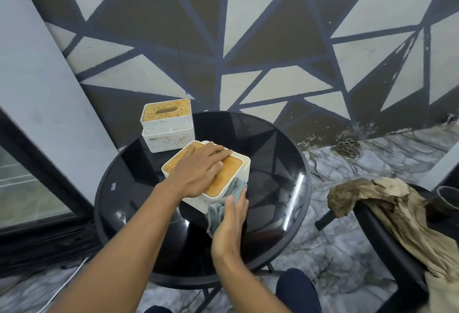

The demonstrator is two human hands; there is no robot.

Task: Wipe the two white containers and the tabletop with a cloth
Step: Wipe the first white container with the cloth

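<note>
Far container [169, 123] behind near container [231, 173]

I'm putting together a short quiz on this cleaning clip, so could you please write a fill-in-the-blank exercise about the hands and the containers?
1. The left hand lies flat on the ____ of the near container.
2. The right hand presses the grey cloth against the same container's ____.
3. The far container is touched by ____ hand.
4. Both containers stand on a round ____ table.

Missing words: lid; side; neither; black.
</note>
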